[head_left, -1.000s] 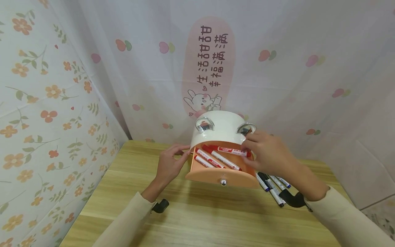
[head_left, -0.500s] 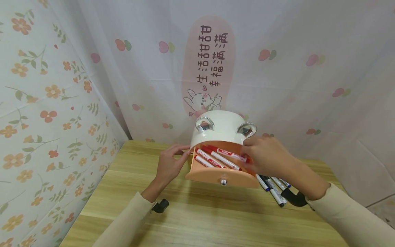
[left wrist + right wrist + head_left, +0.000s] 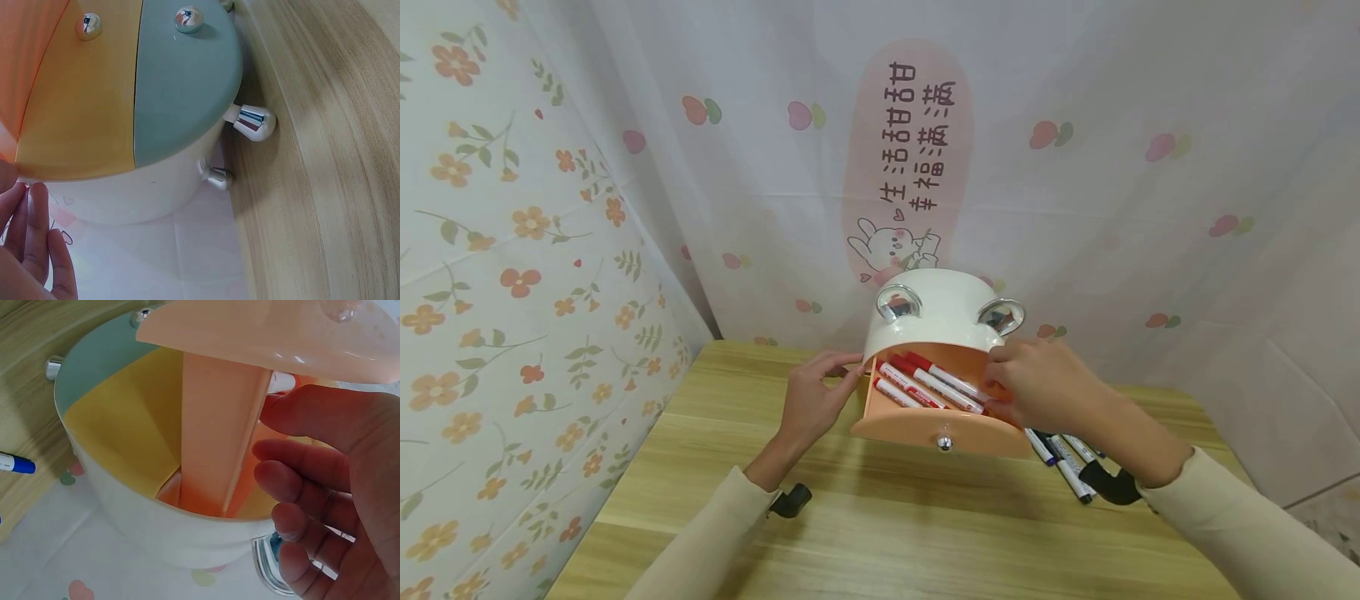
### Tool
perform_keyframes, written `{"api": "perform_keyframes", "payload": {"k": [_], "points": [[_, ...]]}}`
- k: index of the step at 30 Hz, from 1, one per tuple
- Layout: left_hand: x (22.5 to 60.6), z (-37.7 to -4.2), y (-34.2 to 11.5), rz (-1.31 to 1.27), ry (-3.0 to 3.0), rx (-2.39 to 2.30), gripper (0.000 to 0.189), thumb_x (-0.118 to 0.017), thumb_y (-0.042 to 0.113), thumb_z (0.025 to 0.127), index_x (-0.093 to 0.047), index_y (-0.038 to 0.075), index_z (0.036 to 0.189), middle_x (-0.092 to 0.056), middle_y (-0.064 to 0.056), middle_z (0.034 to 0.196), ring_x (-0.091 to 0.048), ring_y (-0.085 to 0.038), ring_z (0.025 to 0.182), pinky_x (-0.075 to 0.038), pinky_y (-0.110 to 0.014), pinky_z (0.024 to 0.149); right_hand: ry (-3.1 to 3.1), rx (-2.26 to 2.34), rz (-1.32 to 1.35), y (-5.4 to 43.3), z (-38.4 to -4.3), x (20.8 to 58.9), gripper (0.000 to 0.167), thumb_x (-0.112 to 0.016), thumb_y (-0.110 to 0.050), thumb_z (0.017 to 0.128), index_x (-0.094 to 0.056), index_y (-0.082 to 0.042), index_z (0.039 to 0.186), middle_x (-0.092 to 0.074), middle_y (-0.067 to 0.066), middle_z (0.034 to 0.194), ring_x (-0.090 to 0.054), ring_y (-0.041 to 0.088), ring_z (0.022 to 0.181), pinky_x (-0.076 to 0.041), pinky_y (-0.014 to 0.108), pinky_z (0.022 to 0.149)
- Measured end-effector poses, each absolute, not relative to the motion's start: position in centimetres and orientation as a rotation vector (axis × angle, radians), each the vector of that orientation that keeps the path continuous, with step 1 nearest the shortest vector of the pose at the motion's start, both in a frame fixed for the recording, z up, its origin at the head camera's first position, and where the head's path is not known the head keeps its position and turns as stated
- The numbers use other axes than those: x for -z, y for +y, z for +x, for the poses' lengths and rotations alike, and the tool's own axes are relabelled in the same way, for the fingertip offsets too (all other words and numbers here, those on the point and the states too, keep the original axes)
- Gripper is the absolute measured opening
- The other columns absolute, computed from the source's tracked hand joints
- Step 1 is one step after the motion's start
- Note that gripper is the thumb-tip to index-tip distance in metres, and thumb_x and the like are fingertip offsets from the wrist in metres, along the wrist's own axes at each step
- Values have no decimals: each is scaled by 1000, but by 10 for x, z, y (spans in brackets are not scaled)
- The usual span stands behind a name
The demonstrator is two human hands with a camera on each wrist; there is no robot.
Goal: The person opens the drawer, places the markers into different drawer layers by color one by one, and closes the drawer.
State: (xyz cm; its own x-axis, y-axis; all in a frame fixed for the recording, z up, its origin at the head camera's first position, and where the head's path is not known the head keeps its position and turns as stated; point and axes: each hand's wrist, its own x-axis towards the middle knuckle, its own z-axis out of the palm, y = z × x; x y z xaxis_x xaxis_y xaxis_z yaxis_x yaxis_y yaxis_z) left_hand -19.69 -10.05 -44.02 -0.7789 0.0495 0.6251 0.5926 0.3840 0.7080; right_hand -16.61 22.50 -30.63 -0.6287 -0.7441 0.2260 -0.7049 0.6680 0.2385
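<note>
A white rounded organizer (image 3: 934, 312) stands on the table with its orange drawer (image 3: 942, 429) pulled out. Several red whiteboard markers (image 3: 951, 390) lie slanted inside. My left hand (image 3: 816, 398) touches the organizer's left side, its fingers (image 3: 37, 228) fairly straight along the rim. At the drawer's right end is my right hand (image 3: 1048, 383), thumb and fingers loosely bent and apart. In the right wrist view its thumb lies by the drawer wall (image 3: 219, 431), near the white and red end of a marker (image 3: 283, 382); no marker shows between the fingers.
Several black and blue markers (image 3: 1067, 467) lie on the wooden table (image 3: 880, 533), right of the organizer. Below the orange drawer are a yellow front (image 3: 81, 100) and a green front (image 3: 187, 87) with round knobs. A printed curtain (image 3: 760, 192) hangs close behind.
The uppermost red marker, earlier lying crosswise at my right fingers, now slants down alongside the others. My right hand has shifted slightly and its fingers have come off the marker. My left hand stays put.
</note>
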Motion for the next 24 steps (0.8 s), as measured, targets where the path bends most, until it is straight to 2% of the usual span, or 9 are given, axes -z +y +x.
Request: {"api": "perform_keyframes", "payload": {"k": [4, 7, 15, 24], "points": [[440, -197, -100, -552, -2133, 1395, 17, -85, 3, 96, -84, 1, 113, -80, -12, 107, -79, -27, 86, -65, -50, 80, -2592, 125, 1167, 226, -165, 308, 27, -96, -29, 85, -70, -22, 78, -50, -14, 74, -49, 10, 67, -39, 27, 53], [440, -197, -100, -552, -2131, 1395, 17, -85, 3, 96, -84, 0, 113, -80, -12, 107, -79, -27, 86, -65, -49, 81, -2613, 87, 1150, 227, -165, 308, 24, -95, -27, 85, -72, -22, 80, -52, -14, 76, -49, 9, 69, -39, 26, 53], [441, -198, -100, -546, -2137, 1379, 18, -85, 4, 96, -85, 1, 114, -81, -11, 108, -79, -26, 86, -65, -46, 81, -2533, -80, 1135, 232, -161, 309, 13, -90, -19, 87, -78, -21, 84, -58, -12, 79, -52, 7, 66, -44, 26, 52], [443, -198, -101, -546, -2130, 1395, 17, -86, 4, 96, -85, 1, 113, -80, -11, 106, -79, -27, 86, -65, -47, 80, -2330, -305, 1083, 235, -148, 312, 11, -85, -10, 84, -78, -16, 91, -65, -11, 82, -57, 6, 70, -48, 28, 55]]}}
